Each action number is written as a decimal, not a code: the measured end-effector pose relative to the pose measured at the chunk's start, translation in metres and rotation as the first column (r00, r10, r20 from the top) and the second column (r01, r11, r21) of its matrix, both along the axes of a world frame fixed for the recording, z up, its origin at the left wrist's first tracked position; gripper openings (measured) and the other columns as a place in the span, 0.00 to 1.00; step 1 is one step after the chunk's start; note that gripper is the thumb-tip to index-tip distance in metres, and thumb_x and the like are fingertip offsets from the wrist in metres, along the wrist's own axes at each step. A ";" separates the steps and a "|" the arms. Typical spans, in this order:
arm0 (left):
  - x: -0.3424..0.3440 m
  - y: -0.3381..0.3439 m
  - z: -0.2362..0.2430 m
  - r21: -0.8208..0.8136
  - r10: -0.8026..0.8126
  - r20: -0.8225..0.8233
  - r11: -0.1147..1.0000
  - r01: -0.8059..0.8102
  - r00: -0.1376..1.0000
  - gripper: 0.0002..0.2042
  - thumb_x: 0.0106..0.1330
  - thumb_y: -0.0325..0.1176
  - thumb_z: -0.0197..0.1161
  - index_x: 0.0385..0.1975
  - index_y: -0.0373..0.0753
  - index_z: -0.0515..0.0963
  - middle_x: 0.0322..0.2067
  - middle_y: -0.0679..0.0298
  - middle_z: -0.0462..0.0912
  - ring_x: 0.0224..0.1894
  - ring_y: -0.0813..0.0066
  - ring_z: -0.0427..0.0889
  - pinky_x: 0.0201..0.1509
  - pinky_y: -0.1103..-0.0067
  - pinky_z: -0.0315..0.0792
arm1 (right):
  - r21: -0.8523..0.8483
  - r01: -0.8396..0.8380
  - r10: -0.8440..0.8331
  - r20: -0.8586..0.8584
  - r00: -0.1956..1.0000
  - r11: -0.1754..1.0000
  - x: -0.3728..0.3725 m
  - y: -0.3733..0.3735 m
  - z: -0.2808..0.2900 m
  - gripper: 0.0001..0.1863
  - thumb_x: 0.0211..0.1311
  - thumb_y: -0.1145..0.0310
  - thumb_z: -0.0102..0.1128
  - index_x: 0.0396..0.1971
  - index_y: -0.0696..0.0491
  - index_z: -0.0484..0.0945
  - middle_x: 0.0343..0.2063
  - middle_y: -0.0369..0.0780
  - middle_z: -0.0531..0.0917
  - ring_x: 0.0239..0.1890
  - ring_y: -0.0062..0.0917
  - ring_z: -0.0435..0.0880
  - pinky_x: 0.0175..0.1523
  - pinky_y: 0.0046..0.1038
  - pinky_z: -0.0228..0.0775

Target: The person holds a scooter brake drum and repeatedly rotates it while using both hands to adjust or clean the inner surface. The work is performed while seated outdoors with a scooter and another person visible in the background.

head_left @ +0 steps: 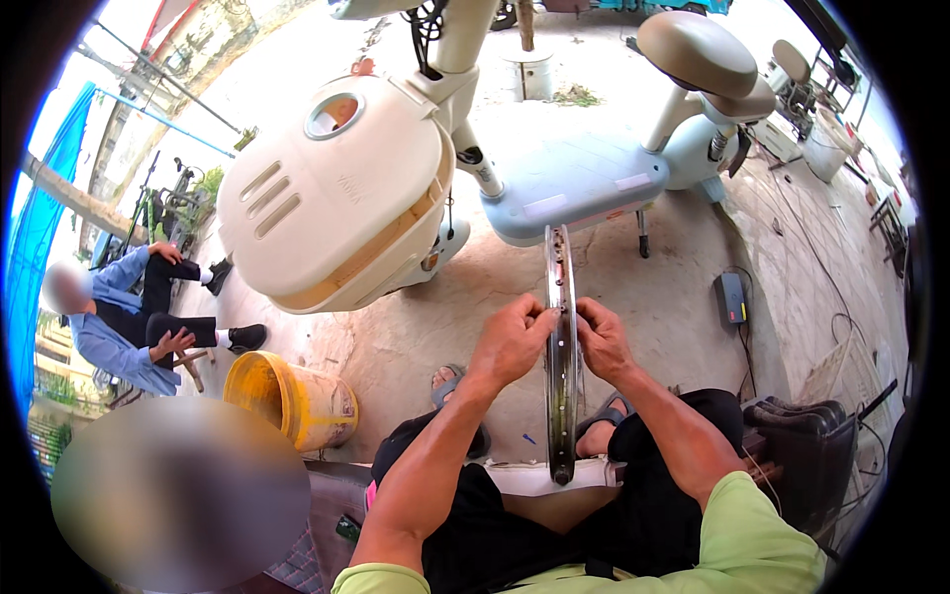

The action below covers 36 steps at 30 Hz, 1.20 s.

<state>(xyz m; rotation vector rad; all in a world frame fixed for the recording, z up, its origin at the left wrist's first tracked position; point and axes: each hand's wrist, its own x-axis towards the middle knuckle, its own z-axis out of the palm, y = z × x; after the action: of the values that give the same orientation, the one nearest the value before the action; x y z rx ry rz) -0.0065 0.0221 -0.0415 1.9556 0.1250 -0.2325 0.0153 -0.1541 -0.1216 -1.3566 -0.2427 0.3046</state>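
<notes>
Between my knees a narrow metal wheel rim (562,396) stands upright, seen edge-on, with a row of small holes along its channel. My left hand (515,342) is closed on the rim's left side, fingertips near its upper middle. From the other side my right hand (602,342) pinches the same stretch of the rim. The top of the rim reaches up in front of the pale blue footboard of an electric scooter (574,183). I cannot make out anything small between my fingers.
A cream scooter basket (336,198) juts in at upper left. Below it stands a yellow bucket (287,396). A black charger box (730,299) with a cable lies at right, near a dark padded seat (807,455). One person (134,317) sits at far left; a blurred shape fills the lower left.
</notes>
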 end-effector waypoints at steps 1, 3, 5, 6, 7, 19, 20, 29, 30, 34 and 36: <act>-0.001 -0.001 0.000 -0.002 0.002 -0.004 1.000 -0.002 1.000 0.13 0.69 0.39 0.63 0.33 0.33 0.78 0.21 0.68 0.78 0.25 0.84 0.70 0.29 0.79 0.66 | 0.002 -0.008 0.008 -0.003 1.000 1.000 0.000 -0.002 -0.004 0.09 0.73 0.70 0.56 0.46 0.59 0.77 0.34 0.33 0.81 0.35 0.13 0.77 0.40 0.19 0.71; 0.000 0.000 0.000 -0.012 -0.004 0.010 1.000 0.004 1.000 0.13 0.69 0.39 0.63 0.33 0.33 0.78 0.21 0.69 0.78 0.25 0.84 0.69 0.29 0.80 0.66 | 0.084 0.015 -0.008 -0.077 0.997 0.996 -0.001 0.003 0.004 0.08 0.72 0.72 0.57 0.46 0.59 0.76 0.36 0.34 0.81 0.36 0.14 0.78 0.42 0.20 0.72; -0.001 0.001 -0.003 -0.047 0.006 0.029 0.999 -0.005 1.000 0.13 0.69 0.39 0.64 0.33 0.32 0.78 0.21 0.68 0.78 0.25 0.84 0.70 0.30 0.80 0.66 | 0.098 0.028 -0.020 -0.078 0.997 0.995 -0.001 0.003 0.005 0.08 0.71 0.73 0.58 0.45 0.58 0.75 0.37 0.35 0.82 0.37 0.15 0.79 0.43 0.21 0.74; -0.001 0.001 -0.003 -0.034 0.004 0.042 0.999 -0.003 0.999 0.14 0.68 0.40 0.64 0.33 0.32 0.79 0.21 0.65 0.79 0.24 0.81 0.72 0.30 0.78 0.68 | 0.071 0.029 -0.026 -0.042 0.999 0.997 -0.001 0.004 0.002 0.07 0.70 0.74 0.58 0.45 0.58 0.75 0.37 0.35 0.82 0.38 0.15 0.80 0.44 0.21 0.74; -0.001 -0.001 -0.002 -0.022 0.006 0.055 1.000 -0.005 0.998 0.15 0.67 0.42 0.64 0.33 0.32 0.79 0.22 0.62 0.81 0.24 0.78 0.75 0.31 0.77 0.70 | 0.043 0.028 -0.028 -0.006 1.000 0.999 -0.001 0.004 -0.002 0.07 0.70 0.74 0.58 0.44 0.58 0.74 0.38 0.35 0.82 0.38 0.16 0.80 0.44 0.21 0.75; 0.001 0.005 -0.013 -0.026 0.013 0.141 1.000 -0.009 0.990 0.15 0.66 0.40 0.62 0.30 0.31 0.77 0.22 0.54 0.81 0.24 0.70 0.79 0.31 0.71 0.72 | 0.067 0.034 -0.035 0.021 0.999 0.997 0.003 0.000 -0.016 0.06 0.72 0.72 0.55 0.43 0.57 0.77 0.33 0.31 0.79 0.36 0.12 0.76 0.42 0.18 0.69; 0.000 0.006 -0.013 -0.028 0.012 0.152 1.000 -0.007 0.988 0.15 0.66 0.40 0.62 0.30 0.31 0.77 0.22 0.54 0.81 0.24 0.70 0.79 0.30 0.71 0.72 | 0.066 0.040 -0.041 0.017 0.999 0.997 0.001 0.001 -0.015 0.06 0.72 0.71 0.56 0.42 0.57 0.76 0.33 0.31 0.79 0.35 0.12 0.75 0.42 0.18 0.69; -0.003 0.001 -0.016 -0.002 -0.013 0.214 1.000 0.013 0.977 0.15 0.65 0.41 0.61 0.30 0.31 0.77 0.26 0.49 0.82 0.29 0.56 0.82 0.35 0.66 0.73 | 0.006 0.104 -0.104 0.108 0.989 0.995 -0.004 0.002 -0.020 0.06 0.72 0.68 0.57 0.37 0.55 0.75 0.31 0.31 0.78 0.33 0.13 0.74 0.39 0.19 0.67; -0.001 0.002 -0.014 0.004 -0.018 0.214 1.000 0.018 0.977 0.15 0.65 0.41 0.61 0.31 0.32 0.77 0.26 0.49 0.82 0.29 0.56 0.82 0.35 0.66 0.73 | 0.012 0.103 -0.104 0.109 0.989 0.995 -0.004 0.003 -0.017 0.07 0.73 0.67 0.56 0.38 0.55 0.75 0.30 0.31 0.78 0.33 0.13 0.74 0.39 0.19 0.67; 0.001 0.004 -0.018 0.011 -0.020 0.219 1.000 0.018 0.975 0.15 0.65 0.41 0.61 0.32 0.32 0.77 0.27 0.48 0.82 0.30 0.53 0.83 0.35 0.65 0.73 | -0.087 0.100 -0.087 0.139 0.986 0.991 -0.003 0.003 -0.004 0.09 0.74 0.66 0.54 0.39 0.57 0.76 0.31 0.31 0.77 0.34 0.13 0.73 0.40 0.18 0.66; -0.001 0.004 -0.025 0.007 -0.013 0.233 1.000 0.011 0.972 0.14 0.65 0.41 0.61 0.32 0.33 0.77 0.27 0.49 0.82 0.30 0.52 0.82 0.34 0.65 0.72 | -0.132 0.101 -0.080 0.156 0.985 0.986 -0.005 0.004 -0.002 0.10 0.74 0.65 0.53 0.41 0.58 0.76 0.31 0.32 0.77 0.34 0.14 0.73 0.41 0.18 0.66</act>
<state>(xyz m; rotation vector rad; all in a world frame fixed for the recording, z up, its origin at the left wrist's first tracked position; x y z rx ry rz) -0.0075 0.0264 -0.0661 1.9747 -0.0398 -0.0094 0.0103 -0.1498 -0.1240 -1.5266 -0.2885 0.1449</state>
